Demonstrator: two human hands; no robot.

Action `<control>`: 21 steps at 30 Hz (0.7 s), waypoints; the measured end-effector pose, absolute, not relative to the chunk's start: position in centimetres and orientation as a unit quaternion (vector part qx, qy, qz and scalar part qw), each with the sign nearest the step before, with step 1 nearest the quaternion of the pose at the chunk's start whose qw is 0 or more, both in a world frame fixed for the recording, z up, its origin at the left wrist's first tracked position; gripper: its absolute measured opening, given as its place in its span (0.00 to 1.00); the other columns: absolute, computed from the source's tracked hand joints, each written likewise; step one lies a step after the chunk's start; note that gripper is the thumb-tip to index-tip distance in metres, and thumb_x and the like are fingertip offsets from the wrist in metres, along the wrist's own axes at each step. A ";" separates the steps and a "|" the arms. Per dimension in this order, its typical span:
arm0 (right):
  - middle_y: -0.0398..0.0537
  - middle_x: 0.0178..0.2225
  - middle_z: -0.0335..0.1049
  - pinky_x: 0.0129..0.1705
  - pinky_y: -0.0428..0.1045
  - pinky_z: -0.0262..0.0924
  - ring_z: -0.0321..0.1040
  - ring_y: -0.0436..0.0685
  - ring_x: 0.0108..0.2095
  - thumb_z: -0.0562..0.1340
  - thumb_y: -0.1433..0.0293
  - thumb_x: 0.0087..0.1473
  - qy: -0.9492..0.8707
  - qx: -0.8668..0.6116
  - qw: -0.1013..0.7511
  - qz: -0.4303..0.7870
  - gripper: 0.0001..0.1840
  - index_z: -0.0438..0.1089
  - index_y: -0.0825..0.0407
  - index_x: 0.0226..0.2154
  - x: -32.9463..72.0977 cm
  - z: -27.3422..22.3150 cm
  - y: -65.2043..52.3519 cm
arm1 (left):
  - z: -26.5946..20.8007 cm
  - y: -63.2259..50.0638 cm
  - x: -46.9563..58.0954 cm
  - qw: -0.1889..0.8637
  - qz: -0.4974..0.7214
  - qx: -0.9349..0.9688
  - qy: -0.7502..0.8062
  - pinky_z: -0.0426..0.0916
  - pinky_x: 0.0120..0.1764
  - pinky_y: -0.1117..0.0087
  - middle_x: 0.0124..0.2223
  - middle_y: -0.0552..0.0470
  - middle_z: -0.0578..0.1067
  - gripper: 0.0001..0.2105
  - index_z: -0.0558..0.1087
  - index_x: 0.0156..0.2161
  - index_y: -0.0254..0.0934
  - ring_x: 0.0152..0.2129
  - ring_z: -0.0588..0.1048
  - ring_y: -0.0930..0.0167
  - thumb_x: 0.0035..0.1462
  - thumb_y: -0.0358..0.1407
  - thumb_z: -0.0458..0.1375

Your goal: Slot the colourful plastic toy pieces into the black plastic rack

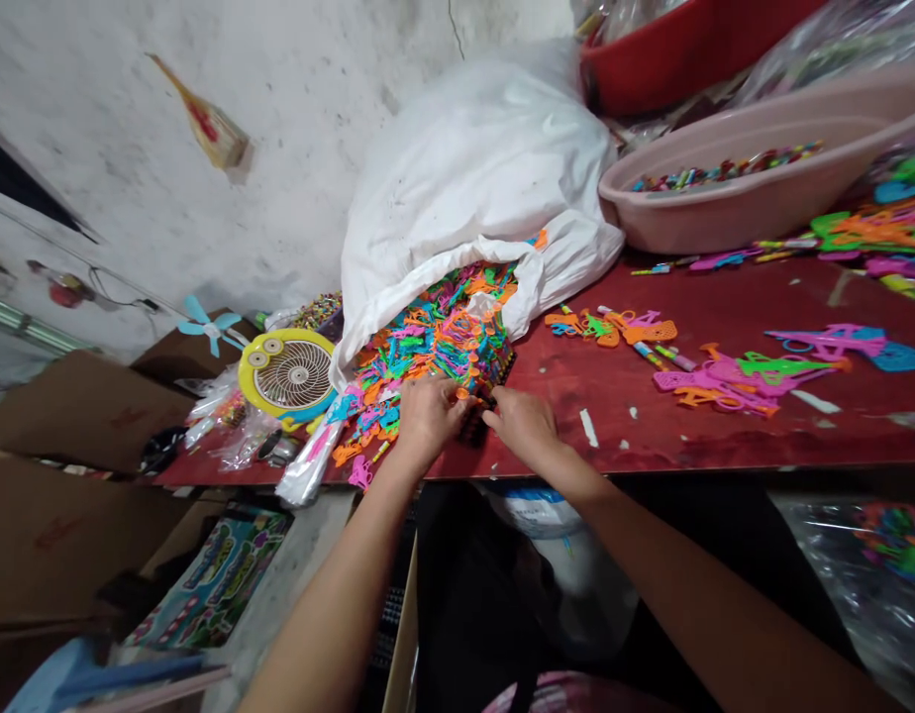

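Note:
A big white bag [472, 188] lies open on the red table [725, 436], spilling a heap of small colourful plastic pieces [428, 347]. Both my hands are at the near edge of that heap. My left hand [428, 416] has its fingers curled around some of the pieces. My right hand [524, 424] pinches at the same cluster from the right, beside a dark object that my fingers mostly hide. What exactly each hand grips is hard to tell.
A pink basin [732, 198] with small coloured items stands at the back right, a red tub [672, 50] behind it. Loose plastic pieces [740, 376] lie on the right. A yellow fan [290, 374] and cardboard boxes [78, 406] sit to the left.

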State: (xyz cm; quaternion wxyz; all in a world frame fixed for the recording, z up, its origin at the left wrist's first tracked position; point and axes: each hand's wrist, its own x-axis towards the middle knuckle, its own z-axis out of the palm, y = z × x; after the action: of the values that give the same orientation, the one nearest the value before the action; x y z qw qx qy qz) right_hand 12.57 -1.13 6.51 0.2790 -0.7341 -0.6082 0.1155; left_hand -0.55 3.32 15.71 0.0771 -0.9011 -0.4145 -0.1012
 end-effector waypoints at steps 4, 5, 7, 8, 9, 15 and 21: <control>0.55 0.41 0.75 0.38 0.48 0.57 0.73 0.59 0.39 0.56 0.64 0.63 -0.621 -0.728 0.277 0.088 0.13 0.71 0.54 0.43 11.9 6.4 -0.6 | 15.0 3.8 -0.8 0.037 -0.132 -0.897 -0.419 0.55 0.32 0.70 0.28 0.53 0.73 0.12 0.74 0.27 0.38 0.29 0.70 0.69 0.60 0.40 0.58; 0.55 0.41 0.75 0.37 0.48 0.57 0.73 0.59 0.39 0.55 0.65 0.63 -0.625 -0.726 0.273 0.084 0.13 0.71 0.54 0.42 11.9 6.3 -0.6 | 14.7 3.9 -0.9 0.029 -0.142 -0.895 -0.421 0.56 0.33 0.70 0.29 0.52 0.74 0.11 0.74 0.28 0.37 0.29 0.71 0.69 0.59 0.40 0.59; 0.55 0.41 0.74 0.37 0.47 0.57 0.73 0.58 0.39 0.54 0.67 0.63 -0.634 -0.722 0.268 0.075 0.13 0.71 0.54 0.42 11.8 6.2 -0.5 | 14.1 3.9 -1.0 0.018 -0.166 -0.888 -0.429 0.57 0.33 0.71 0.29 0.52 0.74 0.09 0.74 0.29 0.37 0.30 0.71 0.69 0.59 0.39 0.60; 0.55 0.41 0.74 0.36 0.47 0.57 0.73 0.58 0.39 0.54 0.68 0.63 -0.637 -0.720 0.266 0.071 0.12 0.71 0.54 0.43 11.9 6.2 -0.4 | 13.9 3.9 -1.1 0.011 -0.181 -0.882 -0.435 0.58 0.33 0.71 0.29 0.52 0.74 0.09 0.73 0.29 0.36 0.30 0.71 0.69 0.58 0.39 0.60; 0.54 0.42 0.74 0.36 0.47 0.57 0.73 0.58 0.39 0.54 0.68 0.63 -0.638 -0.719 0.266 0.069 0.12 0.71 0.54 0.44 11.9 6.2 -0.4 | 13.7 3.8 -1.1 0.000 -0.200 -0.875 -0.440 0.59 0.33 0.71 0.29 0.52 0.73 0.09 0.73 0.30 0.36 0.29 0.70 0.70 0.58 0.39 0.60; 0.53 0.43 0.76 0.38 0.48 0.59 0.74 0.58 0.41 0.52 0.66 0.64 -0.642 -0.715 0.260 0.095 0.15 0.72 0.51 0.46 12.0 6.6 0.4 | 14.9 3.6 -0.1 -0.026 -0.301 -0.867 -0.396 0.65 0.40 0.70 0.38 0.49 0.76 0.15 0.75 0.43 0.37 0.35 0.73 0.70 0.58 0.47 0.60; 0.59 0.39 0.77 0.39 0.50 0.61 0.75 0.62 0.40 0.52 0.66 0.64 -0.643 -0.724 0.231 0.093 0.16 0.73 0.55 0.43 12.2 7.2 1.1 | 16.9 6.2 1.2 -0.068 -0.217 -0.878 -0.421 0.61 0.32 0.73 0.30 0.52 0.77 0.11 0.78 0.30 0.36 0.28 0.72 0.71 0.59 0.39 0.59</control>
State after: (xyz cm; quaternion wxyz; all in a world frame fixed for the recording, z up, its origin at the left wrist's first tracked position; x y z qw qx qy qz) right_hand 12.22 1.06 7.18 0.2307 -0.7241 -0.6432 0.0930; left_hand 1.17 6.23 16.86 -0.0678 -0.8780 -0.4211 -0.2174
